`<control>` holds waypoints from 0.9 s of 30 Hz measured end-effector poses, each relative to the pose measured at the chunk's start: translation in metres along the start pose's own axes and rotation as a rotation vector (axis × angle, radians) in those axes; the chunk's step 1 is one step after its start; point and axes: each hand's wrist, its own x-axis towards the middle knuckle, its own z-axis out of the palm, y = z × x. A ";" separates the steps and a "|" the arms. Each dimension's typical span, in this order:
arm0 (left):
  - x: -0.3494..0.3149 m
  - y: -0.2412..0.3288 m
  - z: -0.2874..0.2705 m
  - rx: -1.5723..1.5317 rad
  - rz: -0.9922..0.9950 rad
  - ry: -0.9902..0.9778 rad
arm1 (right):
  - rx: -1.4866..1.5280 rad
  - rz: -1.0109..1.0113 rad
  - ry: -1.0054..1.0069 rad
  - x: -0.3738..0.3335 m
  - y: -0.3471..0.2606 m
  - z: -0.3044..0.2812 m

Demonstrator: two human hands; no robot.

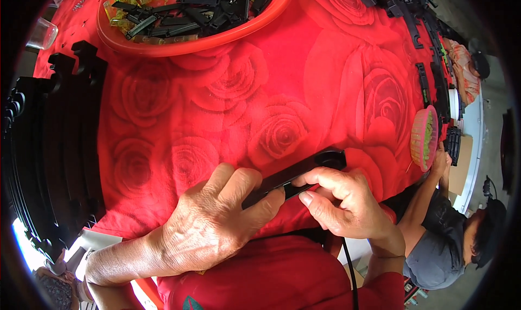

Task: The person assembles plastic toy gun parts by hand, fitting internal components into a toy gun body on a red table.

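Observation:
A long black plastic piece with a rounded recess at its far right end is held low over the red rose-patterned cloth. It slants up to the right. My left hand is closed round its left end, and the fingers hide that part. At the near edge, further right, my right hand pinches with bent index finger and thumb against the piece. Whether something small lies between those fingertips is hidden.
A red tub of black plastic parts and yellow-green translucent parts stands at the back. Tall black parts are stacked at left. Along the right edge are a pink basket with green pieces, more black parts and a co-worker.

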 end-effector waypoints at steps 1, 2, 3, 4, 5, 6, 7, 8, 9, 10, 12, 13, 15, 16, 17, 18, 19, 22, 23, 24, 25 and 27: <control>0.000 -0.001 0.000 0.006 0.009 -0.011 | -0.064 -0.064 0.019 0.000 0.001 0.001; 0.000 -0.001 0.000 0.014 0.015 -0.024 | -0.064 -0.061 0.017 0.000 0.001 0.000; 0.000 0.000 0.000 0.012 0.012 -0.025 | -0.059 -0.051 -0.001 0.001 -0.001 -0.001; 0.001 0.002 -0.001 0.032 0.021 -0.045 | -0.054 -0.040 -0.018 0.001 -0.001 -0.003; 0.002 0.002 -0.002 0.054 0.032 -0.063 | -0.055 -0.040 -0.018 0.002 0.000 -0.003; 0.003 0.002 -0.002 0.054 0.033 -0.063 | -0.053 -0.055 -0.022 0.002 0.002 -0.004; 0.003 0.003 -0.002 0.064 0.036 -0.071 | -0.052 -0.071 -0.026 0.002 0.004 -0.004; 0.003 0.003 -0.002 0.074 0.039 -0.081 | -0.052 -0.072 -0.025 0.002 0.004 -0.004; 0.003 0.003 -0.002 0.074 0.041 -0.082 | -0.040 -0.074 -0.025 0.002 0.004 -0.004; 0.003 0.003 -0.002 0.098 0.048 -0.087 | -0.028 -0.077 -0.024 0.002 0.004 -0.003; 0.003 0.004 -0.002 0.123 0.057 -0.092 | 0.010 -0.059 -0.023 0.001 0.006 -0.001; 0.002 0.004 -0.001 0.118 0.066 -0.085 | 0.047 -0.040 -0.024 0.000 0.007 0.000; 0.003 0.003 -0.001 0.114 0.074 -0.079 | 0.078 -0.028 -0.020 -0.001 0.007 0.001; 0.005 0.002 -0.003 0.112 0.075 -0.095 | 0.107 -0.014 -0.017 -0.002 0.006 0.001; 0.006 0.002 -0.004 0.110 0.076 -0.111 | 0.108 -0.014 -0.016 -0.001 0.005 0.002; 0.007 0.002 -0.004 0.109 0.077 -0.111 | 0.103 -0.002 -0.014 -0.001 0.003 0.002; 0.007 0.002 -0.003 0.108 0.080 -0.110 | 0.098 0.010 -0.012 -0.001 0.002 0.002; 0.007 0.001 -0.005 0.104 0.087 -0.116 | 0.107 -0.017 -0.041 0.000 0.006 0.001; 0.007 0.002 -0.005 0.101 0.090 -0.124 | 0.106 -0.017 -0.041 -0.002 0.005 0.003; 0.007 0.002 -0.005 0.101 0.090 -0.123 | 0.102 -0.021 -0.011 -0.004 0.004 0.006; 0.008 0.003 -0.006 0.109 0.102 -0.114 | 0.097 -0.025 0.020 -0.006 0.004 0.008; 0.009 0.002 -0.005 0.114 0.120 -0.103 | 0.163 0.019 0.026 -0.004 0.002 0.013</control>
